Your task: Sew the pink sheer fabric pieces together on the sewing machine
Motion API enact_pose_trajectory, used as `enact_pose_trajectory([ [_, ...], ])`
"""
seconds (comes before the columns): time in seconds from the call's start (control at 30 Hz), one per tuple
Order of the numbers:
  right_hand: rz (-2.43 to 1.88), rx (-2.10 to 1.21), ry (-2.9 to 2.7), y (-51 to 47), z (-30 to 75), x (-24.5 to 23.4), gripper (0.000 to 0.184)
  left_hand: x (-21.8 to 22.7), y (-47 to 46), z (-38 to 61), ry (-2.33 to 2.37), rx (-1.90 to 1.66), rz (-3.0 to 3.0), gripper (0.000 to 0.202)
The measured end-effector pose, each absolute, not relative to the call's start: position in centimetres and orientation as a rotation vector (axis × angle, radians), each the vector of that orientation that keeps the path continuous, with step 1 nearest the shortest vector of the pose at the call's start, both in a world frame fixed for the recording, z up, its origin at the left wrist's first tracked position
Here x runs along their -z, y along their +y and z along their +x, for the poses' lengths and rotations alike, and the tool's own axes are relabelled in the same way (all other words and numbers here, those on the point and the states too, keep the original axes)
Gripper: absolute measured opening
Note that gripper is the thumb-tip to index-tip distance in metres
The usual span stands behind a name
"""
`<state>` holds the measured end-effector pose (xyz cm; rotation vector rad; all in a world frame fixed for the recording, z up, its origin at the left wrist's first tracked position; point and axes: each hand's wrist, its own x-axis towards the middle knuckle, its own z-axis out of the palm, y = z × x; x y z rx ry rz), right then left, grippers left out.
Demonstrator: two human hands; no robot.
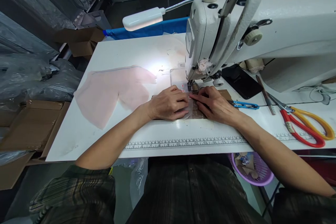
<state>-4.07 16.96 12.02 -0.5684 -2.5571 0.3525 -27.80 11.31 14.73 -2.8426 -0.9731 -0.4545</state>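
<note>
A white sewing machine [202, 31] stands over the table, its presser foot [189, 84] just ahead of my hands. My left hand [170, 103] is curled at the left of the foot, fingers pressed down on a small piece of thin, see-through fabric [187, 112]. Close on the right, my right hand [212, 103] has bent fingers, with thumb and index fingertip pinched at the fabric's edge. What lies beneath my palms is hidden. A sheer pink fabric piece [112, 91] lies spread to the left of my left hand.
Blue thread snips [244, 105], a black phone [243, 81] and red-and-yellow scissors [304, 122] lie to the right. A ruler strip [183, 144] runs along the front edge. A lamp [144, 19] hangs over the table; a purple basket [262, 178] stands below.
</note>
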Motion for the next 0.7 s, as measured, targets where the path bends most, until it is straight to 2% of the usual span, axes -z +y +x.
enact_pose_trajectory([
  [0.3, -0.536, -0.368, -2.584, 16.9, -3.9, -12.4, 0.038, -14.9, 10.9, -27.3, -0.966, 0.423, -2.819, 0.030],
  [0.7, -0.577, -0.363, -2.588, 16.8, -4.0, -12.5, 0.039, -13.7, 11.1, -27.2, -1.008, 0.533, -2.776, 0.028],
])
